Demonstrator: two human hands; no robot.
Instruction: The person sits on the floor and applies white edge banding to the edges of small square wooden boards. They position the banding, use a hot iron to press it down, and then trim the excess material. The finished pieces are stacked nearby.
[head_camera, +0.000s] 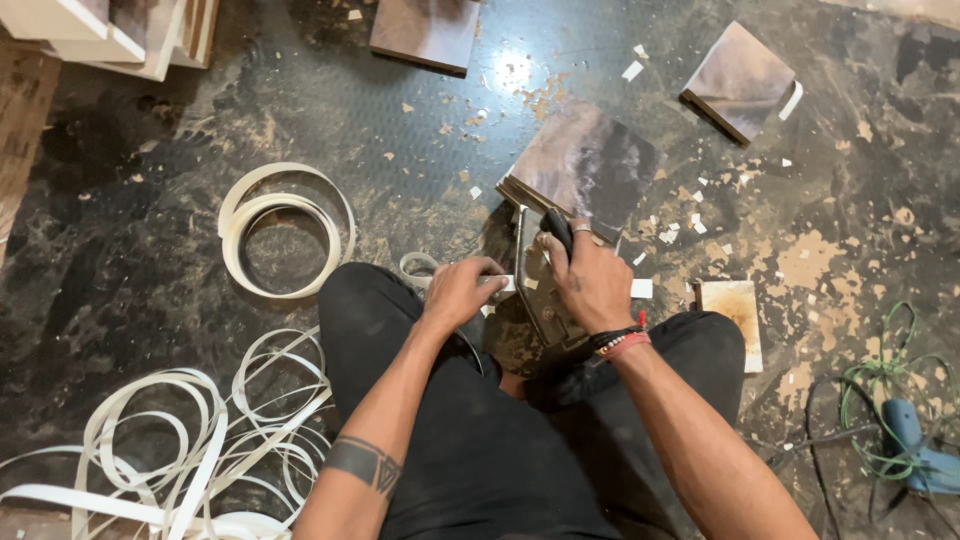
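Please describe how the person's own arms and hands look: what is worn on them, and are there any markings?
Both arms are bare, without sleeves. The left forearm carries a dark band tattoo. The right wrist wears red and black bracelets, and the right hand has a ring on one finger. The left hand wears nothing.

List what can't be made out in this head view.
- Cutter: blade and base hidden under the right hand.
- White strip: middle covered by both hands; left hand hides its near end.
- Loose strips: cut off by the bottom edge.
- Blue tool: cut off by the right edge.
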